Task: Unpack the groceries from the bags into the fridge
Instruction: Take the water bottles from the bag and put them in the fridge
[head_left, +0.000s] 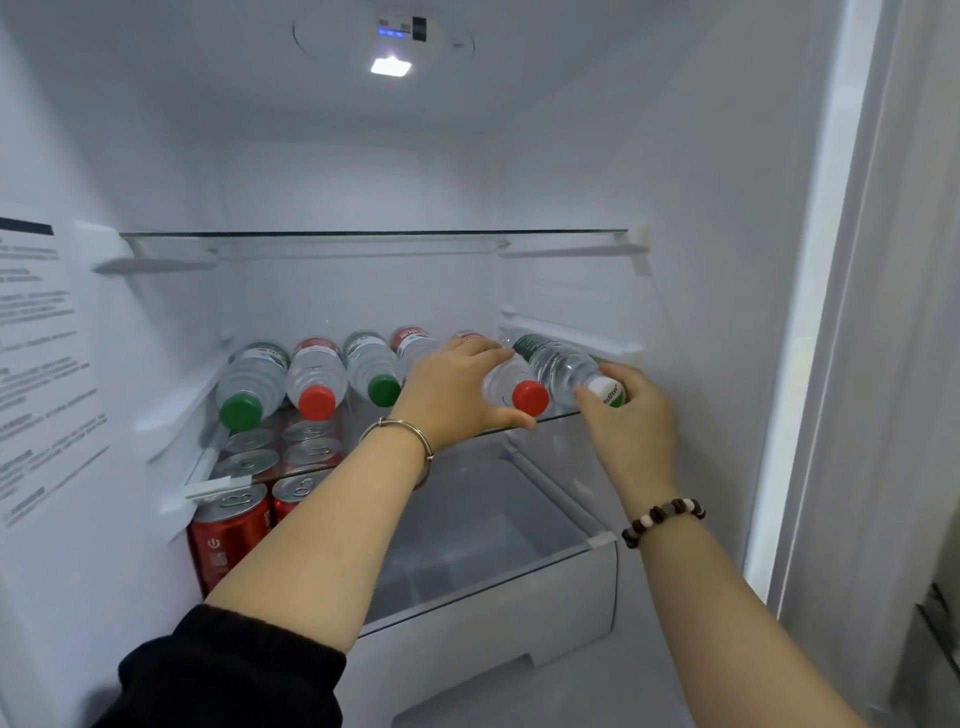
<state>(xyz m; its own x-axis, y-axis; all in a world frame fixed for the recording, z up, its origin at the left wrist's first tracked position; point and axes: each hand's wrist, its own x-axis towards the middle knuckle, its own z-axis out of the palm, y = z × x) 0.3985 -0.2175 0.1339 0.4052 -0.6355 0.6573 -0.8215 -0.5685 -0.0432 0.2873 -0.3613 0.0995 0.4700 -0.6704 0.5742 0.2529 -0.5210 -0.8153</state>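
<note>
Inside the open fridge, several water bottles lie on their sides on the middle glass shelf (563, 414), caps toward me. My left hand (457, 387) grips a red-capped bottle (522, 389) near its neck. My right hand (631, 415) holds the cap end of a white-capped bottle (563, 364) that lies at the shelf's right end. To the left lie a green-capped bottle (249, 384), a red-capped one (317, 382) and another green-capped one (371, 371). A further bottle (413, 340) is partly hidden behind my left hand.
Red soda cans (234, 525) stand below the shelf at the left. A clear drawer (493, 545) sits under the shelf on the right. The upper glass shelf (374, 234) holds nothing. A printed label (41, 353) covers the left wall. The fridge's door frame (810, 312) rises at the right.
</note>
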